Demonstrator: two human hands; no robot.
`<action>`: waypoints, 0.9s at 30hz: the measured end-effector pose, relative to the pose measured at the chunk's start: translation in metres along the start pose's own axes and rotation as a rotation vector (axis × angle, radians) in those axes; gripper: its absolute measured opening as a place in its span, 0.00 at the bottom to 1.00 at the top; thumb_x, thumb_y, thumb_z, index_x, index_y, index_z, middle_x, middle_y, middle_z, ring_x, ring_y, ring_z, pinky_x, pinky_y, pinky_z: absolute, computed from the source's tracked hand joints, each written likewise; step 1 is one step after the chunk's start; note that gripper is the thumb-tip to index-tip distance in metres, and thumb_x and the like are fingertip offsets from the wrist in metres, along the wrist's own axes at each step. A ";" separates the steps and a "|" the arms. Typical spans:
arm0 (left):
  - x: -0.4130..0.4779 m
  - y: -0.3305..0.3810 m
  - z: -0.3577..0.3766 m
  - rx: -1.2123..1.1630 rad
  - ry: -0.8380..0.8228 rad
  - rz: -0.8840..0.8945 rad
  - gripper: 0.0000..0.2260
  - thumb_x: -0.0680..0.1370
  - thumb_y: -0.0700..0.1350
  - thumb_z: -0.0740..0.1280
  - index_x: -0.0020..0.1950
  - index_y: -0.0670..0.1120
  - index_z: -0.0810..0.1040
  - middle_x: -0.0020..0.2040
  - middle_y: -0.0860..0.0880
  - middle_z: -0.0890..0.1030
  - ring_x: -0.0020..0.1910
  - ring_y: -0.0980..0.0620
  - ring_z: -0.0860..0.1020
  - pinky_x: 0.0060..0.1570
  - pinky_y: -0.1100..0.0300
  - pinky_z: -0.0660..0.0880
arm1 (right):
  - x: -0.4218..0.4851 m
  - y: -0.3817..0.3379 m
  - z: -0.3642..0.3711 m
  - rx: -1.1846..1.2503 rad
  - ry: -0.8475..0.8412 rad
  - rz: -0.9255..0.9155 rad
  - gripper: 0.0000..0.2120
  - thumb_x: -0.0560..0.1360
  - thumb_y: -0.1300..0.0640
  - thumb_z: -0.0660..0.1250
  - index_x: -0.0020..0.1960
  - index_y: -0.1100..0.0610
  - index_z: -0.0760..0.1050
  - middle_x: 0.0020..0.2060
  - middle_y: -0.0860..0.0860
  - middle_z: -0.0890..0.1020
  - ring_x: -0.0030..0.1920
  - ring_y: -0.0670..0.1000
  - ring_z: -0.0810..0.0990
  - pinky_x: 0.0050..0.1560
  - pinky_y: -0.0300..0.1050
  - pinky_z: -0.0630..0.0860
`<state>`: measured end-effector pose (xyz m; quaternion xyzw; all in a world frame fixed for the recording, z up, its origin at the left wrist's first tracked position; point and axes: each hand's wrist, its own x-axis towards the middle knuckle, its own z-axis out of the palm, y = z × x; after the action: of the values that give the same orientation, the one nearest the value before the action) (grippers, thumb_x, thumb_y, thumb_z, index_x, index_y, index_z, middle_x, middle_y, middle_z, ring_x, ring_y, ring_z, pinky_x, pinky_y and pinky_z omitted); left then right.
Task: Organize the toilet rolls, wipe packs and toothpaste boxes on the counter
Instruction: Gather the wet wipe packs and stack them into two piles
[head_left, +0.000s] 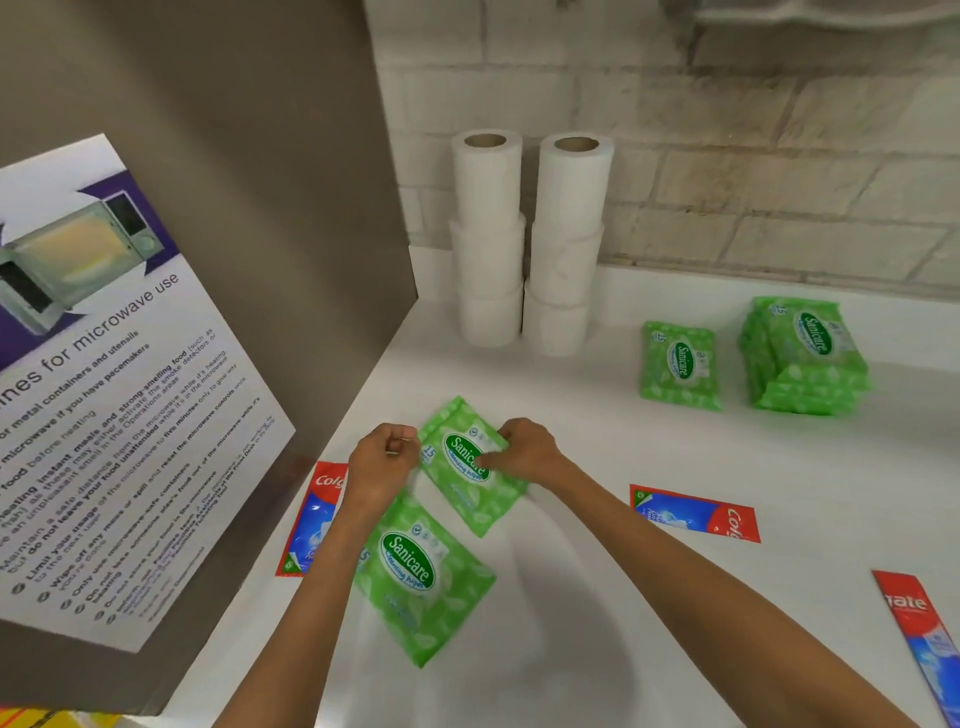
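A green wipe pack (470, 486) is held between my two hands just above the white counter (675, 597). My left hand (382, 467) grips its left edge and my right hand (524, 449) pinches its right edge. A second wipe pack (421, 577) lies on the counter under my left forearm. Farther right lie a single wipe pack (678, 366) and a stack of wipe packs (805, 358). Two stacks of toilet rolls (530, 239) stand against the back wall. Three toothpaste boxes lie flat: one at the left (311, 519), one in the middle right (693, 514), one at the far right (924, 639).
A tall grey cabinet side (234, 208) with a microwave notice poster (104, 389) borders the counter on the left. A pale brick wall (753, 156) runs along the back.
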<state>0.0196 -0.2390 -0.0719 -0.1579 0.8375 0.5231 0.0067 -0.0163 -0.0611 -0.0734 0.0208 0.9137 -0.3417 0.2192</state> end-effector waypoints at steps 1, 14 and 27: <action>0.000 0.000 0.003 -0.005 -0.005 0.000 0.08 0.76 0.35 0.64 0.54 0.39 0.78 0.45 0.44 0.78 0.45 0.47 0.76 0.57 0.50 0.74 | -0.001 0.005 -0.004 0.124 -0.033 0.021 0.17 0.71 0.53 0.71 0.54 0.64 0.77 0.50 0.57 0.81 0.51 0.55 0.80 0.46 0.42 0.71; -0.024 0.044 0.095 -0.365 -0.391 -0.175 0.09 0.79 0.46 0.63 0.51 0.41 0.77 0.42 0.45 0.82 0.38 0.52 0.80 0.34 0.64 0.78 | -0.044 0.076 -0.063 0.977 0.156 0.178 0.07 0.73 0.60 0.69 0.47 0.64 0.77 0.47 0.61 0.81 0.40 0.55 0.80 0.50 0.48 0.78; -0.007 0.093 0.199 -0.326 -0.471 -0.244 0.05 0.76 0.36 0.66 0.50 0.38 0.77 0.51 0.39 0.81 0.39 0.49 0.79 0.41 0.57 0.77 | -0.072 0.150 -0.116 0.932 0.392 0.245 0.04 0.77 0.60 0.63 0.47 0.59 0.75 0.35 0.53 0.76 0.32 0.48 0.72 0.33 0.38 0.69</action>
<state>-0.0296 -0.0246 -0.0793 -0.1305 0.6929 0.6681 0.2377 0.0315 0.1352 -0.0580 0.2868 0.6794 -0.6736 0.0497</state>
